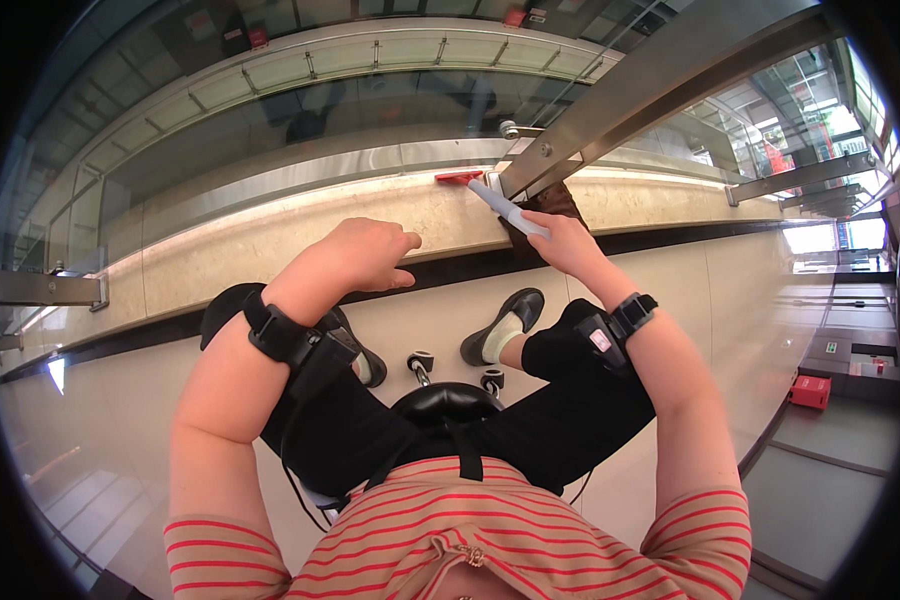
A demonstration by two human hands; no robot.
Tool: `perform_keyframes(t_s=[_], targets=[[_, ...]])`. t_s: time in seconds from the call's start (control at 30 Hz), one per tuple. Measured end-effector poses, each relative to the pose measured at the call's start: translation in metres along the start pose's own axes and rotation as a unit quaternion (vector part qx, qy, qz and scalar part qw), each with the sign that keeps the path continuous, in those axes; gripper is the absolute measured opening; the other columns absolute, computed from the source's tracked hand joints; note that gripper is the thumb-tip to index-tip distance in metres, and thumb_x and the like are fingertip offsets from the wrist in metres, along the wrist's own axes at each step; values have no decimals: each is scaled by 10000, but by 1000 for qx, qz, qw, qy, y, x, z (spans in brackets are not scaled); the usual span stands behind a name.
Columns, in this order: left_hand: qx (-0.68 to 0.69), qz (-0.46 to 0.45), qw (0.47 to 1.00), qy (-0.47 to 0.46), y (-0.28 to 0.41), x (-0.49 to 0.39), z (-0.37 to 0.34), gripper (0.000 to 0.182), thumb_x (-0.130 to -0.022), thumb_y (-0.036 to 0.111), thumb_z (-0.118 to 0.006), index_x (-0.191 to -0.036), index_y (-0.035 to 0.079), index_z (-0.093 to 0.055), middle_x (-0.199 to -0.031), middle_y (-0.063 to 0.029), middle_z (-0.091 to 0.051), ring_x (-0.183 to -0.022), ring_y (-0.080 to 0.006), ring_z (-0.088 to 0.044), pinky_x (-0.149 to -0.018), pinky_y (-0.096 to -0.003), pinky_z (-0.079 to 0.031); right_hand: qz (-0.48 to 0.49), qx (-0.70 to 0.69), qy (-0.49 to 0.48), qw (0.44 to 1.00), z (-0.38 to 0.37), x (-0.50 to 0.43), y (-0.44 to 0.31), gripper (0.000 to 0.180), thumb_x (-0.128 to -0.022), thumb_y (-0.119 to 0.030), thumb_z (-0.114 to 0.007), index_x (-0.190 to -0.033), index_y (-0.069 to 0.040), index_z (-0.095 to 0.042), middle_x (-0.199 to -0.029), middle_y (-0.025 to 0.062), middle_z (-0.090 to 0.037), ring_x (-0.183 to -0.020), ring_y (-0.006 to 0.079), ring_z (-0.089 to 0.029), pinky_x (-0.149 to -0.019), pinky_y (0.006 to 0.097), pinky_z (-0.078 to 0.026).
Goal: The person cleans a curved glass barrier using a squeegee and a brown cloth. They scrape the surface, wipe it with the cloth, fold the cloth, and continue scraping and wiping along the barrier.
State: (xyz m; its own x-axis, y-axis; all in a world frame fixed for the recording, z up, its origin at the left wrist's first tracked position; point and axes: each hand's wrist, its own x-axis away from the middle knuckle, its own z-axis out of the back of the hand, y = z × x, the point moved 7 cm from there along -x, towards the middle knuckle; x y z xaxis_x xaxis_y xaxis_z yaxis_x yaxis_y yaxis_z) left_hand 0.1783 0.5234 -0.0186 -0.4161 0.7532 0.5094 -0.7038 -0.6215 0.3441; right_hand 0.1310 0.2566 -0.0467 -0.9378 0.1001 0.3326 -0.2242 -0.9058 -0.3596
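Note:
My right hand (566,241) grips the pale handle of a hand tool (495,199), which looks like a small squeegee or scraper. Its flat red head (459,178) rests on the beige stone ledge (307,217) at the foot of the glass panel (390,112), close to a steel post's base. With nothing in it, my left hand (364,255) hovers over the ledge's front edge, thumb and fingers apart. Just behind the tool's handle, a dark brown cloth (555,206) hangs over the ledge beside the post.
A slanted steel post (630,90) rises at right of centre, with a round glass fitting (508,129) beside it. Another steel post (45,289) stands at far left. I sit on a black stool (446,403) with casters. Beyond the glass runs a balcony railing (375,54).

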Motion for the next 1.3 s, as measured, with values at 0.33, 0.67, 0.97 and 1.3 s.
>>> perform_keyframes(t_s=[0.33,0.67,0.97,1.3], targets=[[5,-3,1000,-14,3,2,-9,471,-868,357,-700,-1242,89,-596,-1036,-142,-670,-978,-350,-645,-840,-436,-519,73,4,-4,997,0,-5,7,431,-865,-227,-638,-1294,-182,-638,-987,192,-705,-882,359,-677,-816,441,-533],[4,-19,999,-32,11,5,-31,473,-849,349,-714,-1231,93,-607,-1016,-125,-677,-969,-330,-655,-830,-425,-529,-5,53,-34,998,40,-24,31,369,-843,-354,-680,-1174,-194,-716,-949,120,-729,-899,321,-681,-811,400,-532],[12,-21,999,-21,15,4,-32,440,-831,333,-728,-1188,98,-621,-969,-119,-673,-927,-323,-666,-790,-429,-539,102,90,-30,990,35,-59,-5,361,-816,-395,-700,-1124,-211,-742,-969,129,-727,-920,339,-674,-830,416,-533],[-2,-47,999,-7,21,3,-33,426,-829,353,-730,-1150,94,-623,-951,-108,-676,-899,-309,-679,-755,-428,-555,138,100,-38,985,32,-75,-29,365,-812,-404,-716,-1130,-224,-741,-962,119,-727,-913,324,-679,-824,414,-534]])
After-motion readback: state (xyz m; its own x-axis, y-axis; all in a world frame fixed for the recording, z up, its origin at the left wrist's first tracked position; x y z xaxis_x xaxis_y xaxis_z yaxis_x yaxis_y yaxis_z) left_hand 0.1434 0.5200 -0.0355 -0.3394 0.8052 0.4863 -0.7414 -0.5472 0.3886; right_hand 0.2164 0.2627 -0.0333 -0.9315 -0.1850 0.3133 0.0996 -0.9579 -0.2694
